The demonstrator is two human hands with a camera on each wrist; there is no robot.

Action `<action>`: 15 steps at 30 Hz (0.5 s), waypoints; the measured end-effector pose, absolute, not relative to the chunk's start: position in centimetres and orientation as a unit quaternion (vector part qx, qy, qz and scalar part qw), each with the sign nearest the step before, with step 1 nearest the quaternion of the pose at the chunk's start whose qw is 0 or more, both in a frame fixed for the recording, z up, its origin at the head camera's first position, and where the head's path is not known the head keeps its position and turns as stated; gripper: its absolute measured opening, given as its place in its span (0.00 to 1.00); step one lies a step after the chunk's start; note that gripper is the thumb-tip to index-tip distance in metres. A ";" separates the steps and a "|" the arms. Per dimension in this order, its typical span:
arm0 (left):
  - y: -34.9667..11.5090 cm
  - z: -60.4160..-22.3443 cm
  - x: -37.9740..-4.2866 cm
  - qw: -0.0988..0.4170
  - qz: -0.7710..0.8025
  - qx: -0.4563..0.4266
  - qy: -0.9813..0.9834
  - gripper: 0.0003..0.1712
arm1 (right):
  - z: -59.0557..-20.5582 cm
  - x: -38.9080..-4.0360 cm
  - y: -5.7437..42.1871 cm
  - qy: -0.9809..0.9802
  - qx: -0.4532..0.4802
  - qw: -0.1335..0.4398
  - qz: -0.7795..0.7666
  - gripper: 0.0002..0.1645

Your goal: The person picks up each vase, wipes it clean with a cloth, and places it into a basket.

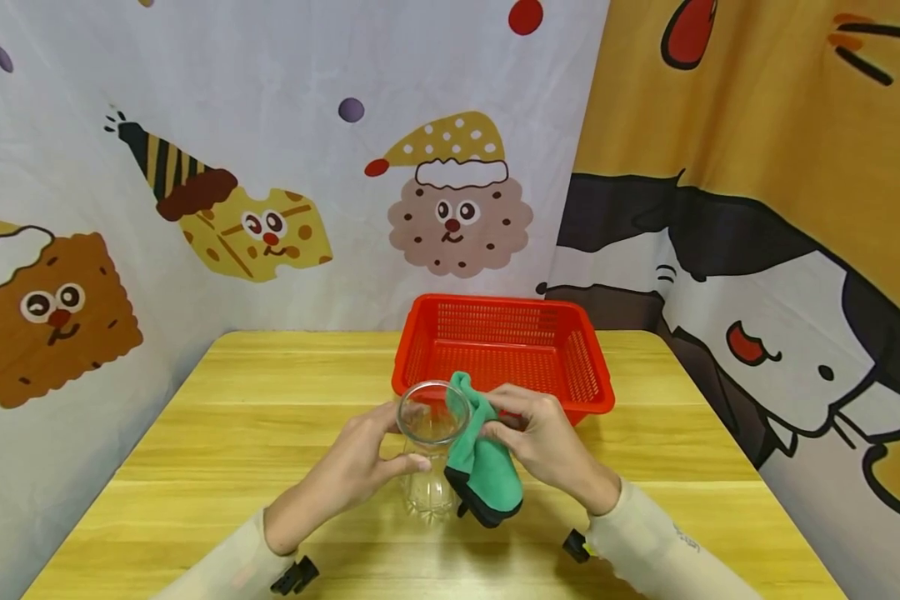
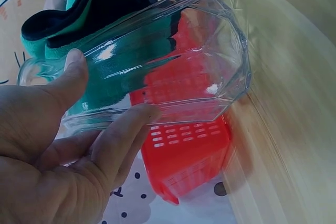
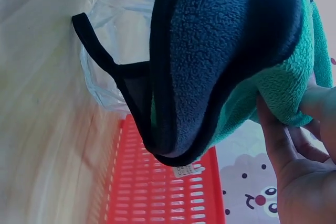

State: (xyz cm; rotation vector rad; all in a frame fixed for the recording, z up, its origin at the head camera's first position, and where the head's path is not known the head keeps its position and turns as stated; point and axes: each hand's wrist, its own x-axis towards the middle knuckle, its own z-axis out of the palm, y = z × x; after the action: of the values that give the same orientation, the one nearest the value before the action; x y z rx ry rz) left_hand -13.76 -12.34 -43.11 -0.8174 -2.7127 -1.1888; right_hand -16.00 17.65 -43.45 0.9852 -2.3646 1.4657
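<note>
My left hand grips a clear glass vase with a round rim and a faceted base; thumb and fingers wrap its side below the rim. It stands upright or nearly so, close over the table. My right hand pinches a green cloth with dark edging. One end of the cloth lies against the vase's rim, and the rest hangs down beside the glass. A black hanging loop and a dark underside of the cloth show in the right wrist view.
A red perforated plastic basket sits behind the hands at the table's far side. The wood-grain table ends at printed curtains at the back and sides. Dark straps are worn at both wrists.
</note>
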 end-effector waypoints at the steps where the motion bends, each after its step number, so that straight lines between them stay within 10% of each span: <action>1: -12.3 -43.1 -13.7 0.035 -0.387 -0.267 -0.882 0.35 | -43.5 -16.0 17.6 -0.795 0.327 0.086 0.503 0.24; 15: -12.2 -43.2 -13.6 0.045 -0.374 -0.274 -0.885 0.34 | -44.0 -16.0 16.9 -0.808 0.324 0.098 0.483 0.23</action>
State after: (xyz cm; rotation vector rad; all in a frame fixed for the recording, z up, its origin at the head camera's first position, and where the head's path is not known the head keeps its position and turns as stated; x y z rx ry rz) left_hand -13.65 -12.18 -43.16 -0.8355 -2.7025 -1.1429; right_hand -15.97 16.89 -43.96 0.9576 -2.3912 1.4290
